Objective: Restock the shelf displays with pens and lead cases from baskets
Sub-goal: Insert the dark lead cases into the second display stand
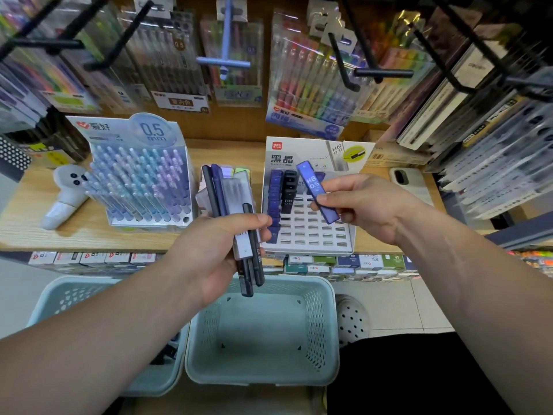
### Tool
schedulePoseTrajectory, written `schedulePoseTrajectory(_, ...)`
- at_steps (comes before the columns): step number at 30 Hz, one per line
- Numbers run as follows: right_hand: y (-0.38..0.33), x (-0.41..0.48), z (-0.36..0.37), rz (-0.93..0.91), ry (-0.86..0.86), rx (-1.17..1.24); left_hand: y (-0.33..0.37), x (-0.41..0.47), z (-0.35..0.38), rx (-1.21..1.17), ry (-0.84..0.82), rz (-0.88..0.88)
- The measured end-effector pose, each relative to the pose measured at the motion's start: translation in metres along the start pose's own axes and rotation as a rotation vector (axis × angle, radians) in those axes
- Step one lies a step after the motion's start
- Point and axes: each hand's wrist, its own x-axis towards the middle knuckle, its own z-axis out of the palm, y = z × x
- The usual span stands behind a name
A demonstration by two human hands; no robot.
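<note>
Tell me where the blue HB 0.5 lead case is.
Head view, right of centre: the blue lead case is pinched in the right hand over the lead case display, right of the left hand gripping a bundle of cases.

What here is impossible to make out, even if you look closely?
Head view only:
- Inside of the left basket: mostly covered by the left forearm.
- Number of items in the bundle of lead cases held by the left hand: they overlap one another.
- Small print on the hanging pen packs: blurred.
</note>
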Motion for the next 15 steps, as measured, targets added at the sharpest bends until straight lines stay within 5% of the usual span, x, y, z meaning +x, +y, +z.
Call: schedulePoseTrajectory(15, 0.014, 0.03, -0.005, -0.258, 0.38, -0.4, 0.002, 0.003, 0.002, 0.026, -0.016, -0.02)
